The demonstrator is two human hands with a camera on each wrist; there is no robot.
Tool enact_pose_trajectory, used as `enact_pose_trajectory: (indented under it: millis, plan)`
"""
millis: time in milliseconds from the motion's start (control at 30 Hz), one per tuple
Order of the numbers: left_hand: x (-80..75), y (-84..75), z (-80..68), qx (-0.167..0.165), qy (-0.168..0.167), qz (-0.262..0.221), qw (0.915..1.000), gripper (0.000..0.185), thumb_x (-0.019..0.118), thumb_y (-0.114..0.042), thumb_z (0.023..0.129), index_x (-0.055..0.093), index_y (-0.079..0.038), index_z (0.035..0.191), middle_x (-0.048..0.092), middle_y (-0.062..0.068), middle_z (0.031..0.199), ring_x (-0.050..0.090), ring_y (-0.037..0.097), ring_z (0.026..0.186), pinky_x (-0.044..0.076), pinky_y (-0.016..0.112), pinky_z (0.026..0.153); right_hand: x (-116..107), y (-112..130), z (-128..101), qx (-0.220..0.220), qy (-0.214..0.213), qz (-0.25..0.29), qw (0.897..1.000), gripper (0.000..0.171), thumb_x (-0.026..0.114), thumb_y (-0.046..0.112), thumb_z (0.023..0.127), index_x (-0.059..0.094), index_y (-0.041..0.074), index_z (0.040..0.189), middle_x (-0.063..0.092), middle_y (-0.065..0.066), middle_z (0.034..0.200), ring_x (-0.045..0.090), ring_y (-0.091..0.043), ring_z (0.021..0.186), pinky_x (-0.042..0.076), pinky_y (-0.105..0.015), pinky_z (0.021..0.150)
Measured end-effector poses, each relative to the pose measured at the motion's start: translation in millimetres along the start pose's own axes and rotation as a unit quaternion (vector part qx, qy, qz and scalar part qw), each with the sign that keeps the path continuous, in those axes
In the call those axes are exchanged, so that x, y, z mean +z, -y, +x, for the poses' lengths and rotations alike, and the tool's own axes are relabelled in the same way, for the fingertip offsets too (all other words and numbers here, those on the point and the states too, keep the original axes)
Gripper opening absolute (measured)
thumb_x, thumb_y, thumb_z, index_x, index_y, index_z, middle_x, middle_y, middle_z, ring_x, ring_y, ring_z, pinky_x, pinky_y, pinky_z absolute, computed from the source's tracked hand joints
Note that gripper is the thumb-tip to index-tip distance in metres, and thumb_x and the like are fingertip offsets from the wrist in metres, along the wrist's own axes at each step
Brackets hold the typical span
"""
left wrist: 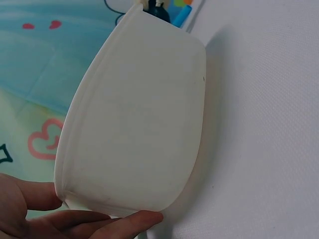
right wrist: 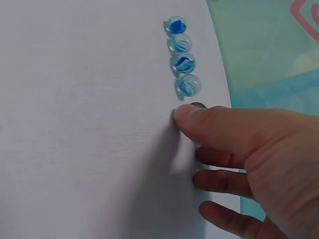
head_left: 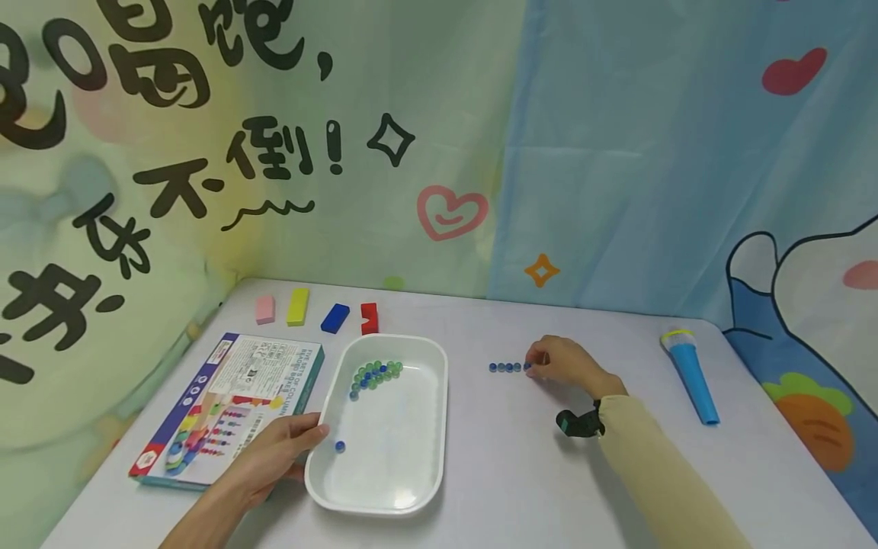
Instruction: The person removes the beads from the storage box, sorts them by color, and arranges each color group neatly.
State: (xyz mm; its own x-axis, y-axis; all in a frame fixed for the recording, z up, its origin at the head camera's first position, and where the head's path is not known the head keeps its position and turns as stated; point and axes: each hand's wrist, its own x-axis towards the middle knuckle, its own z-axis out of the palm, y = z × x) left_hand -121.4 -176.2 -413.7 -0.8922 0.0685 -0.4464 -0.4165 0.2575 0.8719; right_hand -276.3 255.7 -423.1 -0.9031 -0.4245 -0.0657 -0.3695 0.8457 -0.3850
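My left hand (head_left: 270,454) grips the left wall of a white tray (head_left: 391,465). In the left wrist view the thumb lies at the rim and the fingers reach along the tray's outer side (left wrist: 132,109). Inside, green marbles (head_left: 393,367) and some blue ones bunch toward the far left, with a lone blue marble (head_left: 340,447) near my left thumb. Over the table to the right, my right hand (head_left: 572,366) pinches a blue marble (head_left: 527,366), mostly hidden behind the thumb in the right wrist view. It sits at the right end of a short row of blue-streaked marbles (right wrist: 184,63).
Left of the tray lies a toy box (head_left: 233,412). Behind stand a pink block (head_left: 264,309), a yellow block (head_left: 298,306), a blue block (head_left: 334,318) and a red notched piece (head_left: 369,318). A blue toy microphone (head_left: 694,381) lies far right. Printed cloth (head_left: 446,152) hangs behind.
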Motion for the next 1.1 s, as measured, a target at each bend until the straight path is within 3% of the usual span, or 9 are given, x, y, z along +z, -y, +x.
enact_pose_trajectory:
  millis: [267,700,967,1100]
  plan:
    - [0.9,-1.1,-0.7,-0.007,-0.008,0.010,0.9999,0.053,0.054,-0.022,0.099,0.043,0.008,0.140,0.065,0.019,0.122,0.066,0.018,0.087,0.057,0.037,0.069,3,6,-2,0.007,-0.012,0.000,1.000,0.011,0.073,0.017,0.084,0.070,0.011,0.093,0.059,-0.004,0.087,0.051,-0.016,0.078,0.043,-0.030,0.069]
    - [0.5,0.6,-0.8,0.000,-0.004,0.000,1.0000,0.050,0.053,-0.019,0.099,0.042,0.008,0.140,0.065,0.018,0.121,0.067,0.019,0.087,0.058,0.037,0.068,2,7,0,0.038,0.005,-0.006,0.999,0.018,0.074,0.019,0.084,0.068,0.011,0.098,0.060,-0.005,0.091,0.052,-0.018,0.083,0.045,-0.034,0.073]
    - [0.5,0.5,-0.5,0.002,0.000,-0.003,1.0000,0.051,0.053,-0.020,0.099,0.042,0.009,0.140,0.065,0.019,0.122,0.067,0.019,0.089,0.058,0.037,0.069,-11,7,-2,0.036,0.051,0.002,0.998,0.026,0.074,0.020,0.084,0.066,0.011,0.106,0.066,-0.006,0.100,0.058,-0.021,0.092,0.050,-0.041,0.083]
    - [1.0,0.5,-1.4,0.004,0.001,-0.006,1.0000,0.049,0.052,-0.017,0.099,0.043,0.009,0.140,0.065,0.018,0.120,0.067,0.020,0.088,0.059,0.038,0.069,-27,21,1,0.017,0.078,0.000,0.997,0.029,0.071,0.016,0.086,0.064,0.006,0.113,0.068,-0.011,0.108,0.062,-0.025,0.098,0.053,-0.043,0.086]
